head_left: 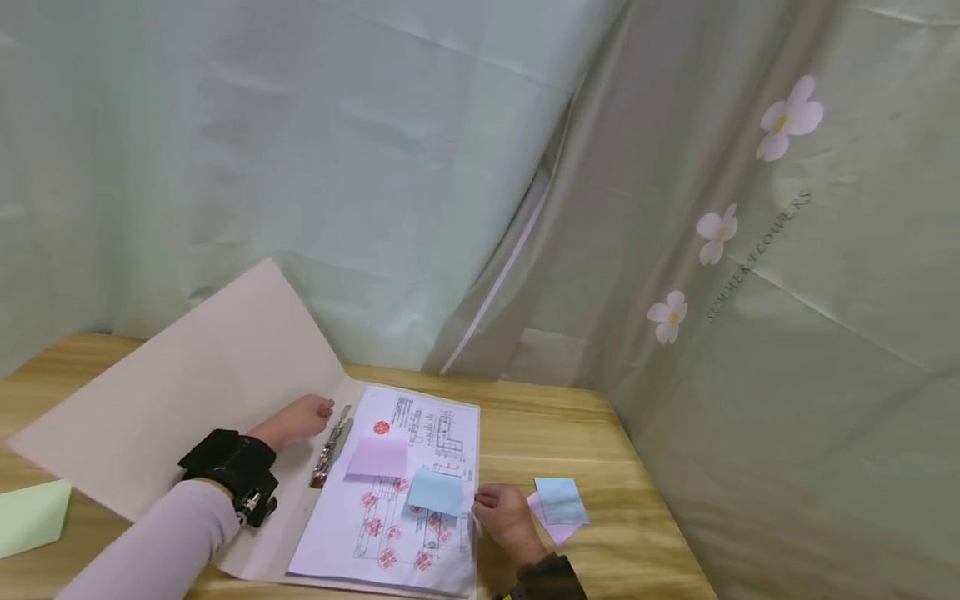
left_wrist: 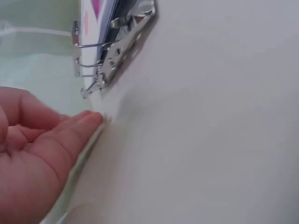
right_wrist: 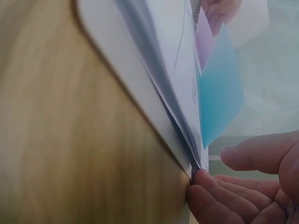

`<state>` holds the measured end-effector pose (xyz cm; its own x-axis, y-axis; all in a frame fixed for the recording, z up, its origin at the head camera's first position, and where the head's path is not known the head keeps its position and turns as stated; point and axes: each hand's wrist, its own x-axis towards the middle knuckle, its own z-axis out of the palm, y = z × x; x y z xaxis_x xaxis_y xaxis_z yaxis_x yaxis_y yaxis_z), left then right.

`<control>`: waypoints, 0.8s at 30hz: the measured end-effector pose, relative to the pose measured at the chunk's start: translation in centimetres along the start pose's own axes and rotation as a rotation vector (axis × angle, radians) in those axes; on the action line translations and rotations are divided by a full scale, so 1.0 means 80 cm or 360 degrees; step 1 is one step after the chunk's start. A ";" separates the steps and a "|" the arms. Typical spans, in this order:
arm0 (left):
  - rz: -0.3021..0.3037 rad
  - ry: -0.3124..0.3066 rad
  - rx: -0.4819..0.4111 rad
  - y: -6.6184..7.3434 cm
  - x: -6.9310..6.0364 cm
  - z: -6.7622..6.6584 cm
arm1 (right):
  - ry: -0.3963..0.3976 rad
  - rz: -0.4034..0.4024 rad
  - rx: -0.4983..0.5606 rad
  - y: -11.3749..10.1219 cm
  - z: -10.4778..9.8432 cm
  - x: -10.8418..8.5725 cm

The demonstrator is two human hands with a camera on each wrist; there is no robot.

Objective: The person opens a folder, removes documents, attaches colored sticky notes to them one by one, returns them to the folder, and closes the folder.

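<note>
An opened folder lies on the table, its cover raised on the left. Printed drawings with red stamps fill its right side, beside a metal clip. Attached to the top sheet are a pink sticky note and a blue sticky note, the blue one lifting in the right wrist view. My left hand is by the clip, its fingertips touching the folder in the left wrist view. At the papers' right edge, my right hand touches the sheets with its fingertips, thumb held apart.
Right of the folder, a blue note overlaps a pink note on the wooden table. A light green sheet lies at the far left. A curtain hangs behind the table and along its right side.
</note>
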<state>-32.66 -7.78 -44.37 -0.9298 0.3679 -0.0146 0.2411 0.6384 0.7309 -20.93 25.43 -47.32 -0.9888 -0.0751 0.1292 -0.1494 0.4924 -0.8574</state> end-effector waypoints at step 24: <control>0.0115 0.0081 -0.0390 0.011 -0.008 0.005 | 0.0084 -0.0030 -0.0150 0.006 0.004 0.000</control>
<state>-31.73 -7.16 -44.01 -0.9270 0.3678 0.0735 0.2384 0.4265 0.8725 -21.00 25.42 -47.87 -0.9840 -0.0405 0.1733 -0.1651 0.5707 -0.8044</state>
